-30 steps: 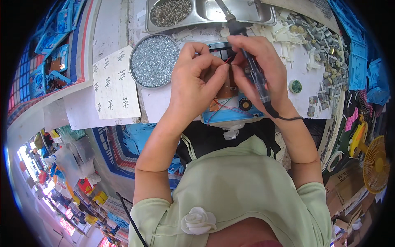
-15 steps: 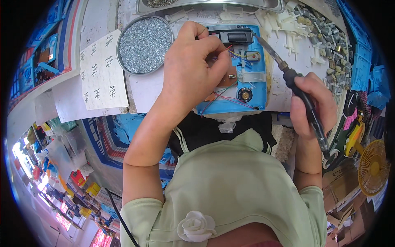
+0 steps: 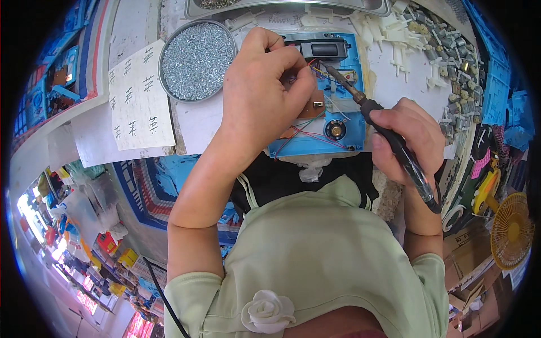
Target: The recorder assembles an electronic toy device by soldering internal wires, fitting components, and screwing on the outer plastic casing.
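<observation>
My right hand [image 3: 410, 138] grips the black handle of a soldering iron [image 3: 389, 129]. Its tip reaches over a blue plastic casing [image 3: 352, 121], close to thin wires beside a black battery compartment [image 3: 326, 50]. My left hand [image 3: 267, 84] is closed in a pinch at the casing's left side; what its fingertips hold is hidden. Inside the casing sit a brown circuit board [image 3: 315, 107], a small round speaker [image 3: 336, 130] and loose red and green wires.
A round dish [image 3: 197, 62] full of small metal screws stands left, beside a paper sheet [image 3: 141, 101] with handwriting. Small motors [image 3: 459, 84] and white plastic parts [image 3: 397, 48] are heaped at the right. A metal tray [image 3: 293, 5] lies at the back; a yellow fan [image 3: 511, 231] stands far right.
My right hand has moved left with the soldering iron, bringing its tip from the battery compartment's right end to the wires near my left fingers. My left hand has hardly moved.
</observation>
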`<act>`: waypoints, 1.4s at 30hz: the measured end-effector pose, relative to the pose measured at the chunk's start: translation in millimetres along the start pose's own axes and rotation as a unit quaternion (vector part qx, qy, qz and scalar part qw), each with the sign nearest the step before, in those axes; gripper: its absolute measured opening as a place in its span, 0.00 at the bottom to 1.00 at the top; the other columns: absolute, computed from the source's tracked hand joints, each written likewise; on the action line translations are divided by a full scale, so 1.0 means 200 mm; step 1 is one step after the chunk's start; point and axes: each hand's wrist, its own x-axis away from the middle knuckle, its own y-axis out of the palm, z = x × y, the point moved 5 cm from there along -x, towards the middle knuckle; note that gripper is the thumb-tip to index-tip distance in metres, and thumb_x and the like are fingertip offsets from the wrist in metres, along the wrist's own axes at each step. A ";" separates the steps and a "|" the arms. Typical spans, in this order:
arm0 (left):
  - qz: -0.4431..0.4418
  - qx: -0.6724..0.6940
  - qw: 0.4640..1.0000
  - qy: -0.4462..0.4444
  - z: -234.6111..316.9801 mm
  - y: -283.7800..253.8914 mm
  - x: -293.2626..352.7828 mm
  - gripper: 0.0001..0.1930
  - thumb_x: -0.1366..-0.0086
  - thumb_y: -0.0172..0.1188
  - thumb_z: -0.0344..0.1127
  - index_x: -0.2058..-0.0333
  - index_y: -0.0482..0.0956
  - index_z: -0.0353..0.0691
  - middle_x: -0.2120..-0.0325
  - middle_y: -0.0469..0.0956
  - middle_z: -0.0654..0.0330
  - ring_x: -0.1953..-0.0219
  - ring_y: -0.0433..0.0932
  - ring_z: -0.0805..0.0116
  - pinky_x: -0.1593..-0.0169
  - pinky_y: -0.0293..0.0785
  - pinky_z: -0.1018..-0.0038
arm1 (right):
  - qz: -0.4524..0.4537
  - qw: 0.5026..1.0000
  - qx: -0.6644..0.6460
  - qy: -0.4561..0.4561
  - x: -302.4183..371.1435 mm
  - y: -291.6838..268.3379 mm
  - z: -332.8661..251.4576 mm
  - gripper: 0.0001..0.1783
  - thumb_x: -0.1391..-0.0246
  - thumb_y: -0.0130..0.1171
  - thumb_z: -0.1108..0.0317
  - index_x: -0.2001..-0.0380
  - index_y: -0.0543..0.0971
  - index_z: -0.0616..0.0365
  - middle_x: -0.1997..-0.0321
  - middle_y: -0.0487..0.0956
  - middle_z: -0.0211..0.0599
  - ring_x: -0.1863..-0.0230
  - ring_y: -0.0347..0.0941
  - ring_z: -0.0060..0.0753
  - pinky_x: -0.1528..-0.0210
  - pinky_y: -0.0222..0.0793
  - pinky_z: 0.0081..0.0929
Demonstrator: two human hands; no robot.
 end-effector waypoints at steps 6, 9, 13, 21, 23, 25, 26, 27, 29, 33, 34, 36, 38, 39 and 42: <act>-0.001 0.011 1.000 -0.013 0.00 0.00 0.00 0.04 0.46 0.67 0.30 0.74 0.83 0.36 0.70 0.72 0.56 0.75 0.78 0.61 0.68 0.77 0.67 | -0.001 1.000 0.007 0.002 0.00 0.01 0.01 0.20 0.56 0.66 0.78 0.55 0.82 0.59 0.78 0.77 0.32 0.81 0.68 0.33 0.79 0.62 0.28; 0.000 0.015 1.000 -0.013 0.00 0.00 0.00 0.04 0.46 0.67 0.30 0.74 0.82 0.36 0.70 0.72 0.55 0.75 0.78 0.61 0.68 0.77 0.67 | 0.002 1.000 0.009 0.001 0.00 0.01 0.01 0.20 0.56 0.67 0.77 0.55 0.82 0.58 0.78 0.77 0.32 0.81 0.68 0.33 0.79 0.62 0.28; 0.005 0.004 1.000 0.001 0.01 0.00 0.00 0.04 0.46 0.66 0.30 0.74 0.82 0.36 0.70 0.72 0.55 0.75 0.78 0.61 0.69 0.77 0.67 | 0.000 1.000 0.016 0.007 0.00 0.01 0.01 0.20 0.56 0.67 0.77 0.55 0.82 0.58 0.78 0.77 0.32 0.81 0.69 0.33 0.79 0.63 0.28; 0.003 0.022 1.000 -0.022 0.00 0.01 0.01 0.04 0.46 0.66 0.30 0.74 0.82 0.36 0.70 0.72 0.55 0.75 0.78 0.60 0.69 0.77 0.67 | -0.008 1.000 0.023 0.000 -0.02 0.02 0.00 0.19 0.56 0.67 0.77 0.56 0.82 0.58 0.78 0.76 0.32 0.81 0.69 0.34 0.79 0.64 0.28; -0.011 0.023 0.999 -0.035 0.00 0.00 0.01 0.04 0.44 0.66 0.29 0.72 0.83 0.35 0.69 0.73 0.56 0.72 0.78 0.64 0.66 0.76 0.70 | -0.011 1.000 0.025 0.000 -0.02 0.02 0.00 0.19 0.55 0.67 0.77 0.57 0.82 0.58 0.78 0.76 0.32 0.81 0.69 0.34 0.79 0.64 0.28; -0.018 0.018 0.999 -0.037 0.01 0.00 0.00 0.03 0.43 0.66 0.28 0.71 0.83 0.35 0.68 0.73 0.57 0.70 0.78 0.65 0.64 0.76 0.72 | -0.010 1.000 0.026 0.000 -0.01 0.01 0.00 0.18 0.55 0.67 0.77 0.56 0.82 0.58 0.78 0.76 0.32 0.81 0.69 0.34 0.79 0.64 0.28; -0.017 0.013 0.999 -0.032 0.00 0.00 0.00 0.03 0.43 0.66 0.28 0.71 0.83 0.35 0.68 0.73 0.57 0.70 0.78 0.65 0.64 0.76 0.72 | -0.010 1.000 0.027 0.001 -0.01 0.01 0.00 0.18 0.55 0.67 0.76 0.56 0.82 0.58 0.78 0.76 0.32 0.81 0.69 0.34 0.79 0.63 0.28; -0.016 0.007 0.999 -0.027 0.00 0.00 0.00 0.03 0.44 0.66 0.28 0.72 0.83 0.35 0.68 0.73 0.57 0.71 0.78 0.65 0.64 0.76 0.72 | -0.010 1.000 0.028 0.000 -0.01 0.01 0.00 0.18 0.55 0.67 0.76 0.56 0.82 0.58 0.78 0.76 0.32 0.81 0.69 0.34 0.79 0.63 0.28; 0.001 0.009 1.000 -0.014 0.00 0.01 0.00 0.04 0.45 0.66 0.30 0.73 0.83 0.36 0.69 0.73 0.56 0.74 0.78 0.62 0.67 0.77 0.68 | -0.010 0.999 0.030 -0.001 0.00 0.01 0.00 0.18 0.54 0.67 0.76 0.56 0.82 0.58 0.78 0.77 0.32 0.81 0.69 0.34 0.79 0.63 0.28; 0.009 0.005 1.000 -0.005 0.00 0.01 0.00 0.04 0.46 0.66 0.30 0.74 0.82 0.36 0.69 0.73 0.55 0.75 0.79 0.60 0.69 0.77 0.66 | -0.005 1.000 0.025 -0.004 -0.01 0.01 0.00 0.18 0.54 0.67 0.76 0.56 0.82 0.58 0.79 0.76 0.32 0.81 0.68 0.33 0.79 0.63 0.28; 0.008 0.006 1.000 -0.008 0.00 0.01 0.00 0.04 0.46 0.66 0.30 0.74 0.82 0.36 0.69 0.73 0.56 0.75 0.79 0.60 0.69 0.77 0.66 | -0.006 1.000 0.024 -0.005 -0.01 0.01 0.00 0.18 0.54 0.67 0.76 0.56 0.82 0.58 0.79 0.76 0.32 0.81 0.68 0.33 0.79 0.63 0.28; 0.008 0.009 1.000 -0.013 0.00 0.01 0.00 0.04 0.46 0.66 0.30 0.75 0.82 0.36 0.69 0.73 0.56 0.75 0.79 0.61 0.69 0.77 0.67 | -0.008 1.000 0.023 -0.004 -0.01 0.01 0.00 0.18 0.54 0.67 0.76 0.56 0.82 0.58 0.79 0.76 0.32 0.81 0.68 0.33 0.79 0.63 0.28; 0.007 0.002 1.000 -0.009 0.00 0.01 0.00 0.04 0.46 0.66 0.30 0.75 0.82 0.36 0.69 0.73 0.56 0.75 0.79 0.61 0.69 0.77 0.67 | -0.010 1.000 0.023 -0.001 -0.01 0.00 0.00 0.18 0.55 0.66 0.76 0.56 0.82 0.58 0.79 0.76 0.32 0.81 0.68 0.33 0.79 0.63 0.28; 0.007 -0.002 1.000 -0.006 0.01 0.01 0.00 0.04 0.46 0.66 0.30 0.75 0.82 0.36 0.69 0.73 0.56 0.75 0.79 0.61 0.69 0.77 0.67 | -0.012 1.000 0.023 0.000 0.00 0.00 0.01 0.19 0.55 0.66 0.76 0.56 0.82 0.59 0.79 0.76 0.32 0.81 0.68 0.33 0.79 0.63 0.28; 0.008 -0.002 1.000 -0.015 0.01 0.01 0.00 0.04 0.47 0.67 0.30 0.75 0.82 0.36 0.69 0.74 0.56 0.75 0.79 0.61 0.69 0.78 0.67 | -0.013 1.000 0.022 0.002 0.00 0.00 0.02 0.19 0.56 0.66 0.76 0.56 0.82 0.59 0.78 0.77 0.32 0.81 0.69 0.33 0.79 0.63 0.27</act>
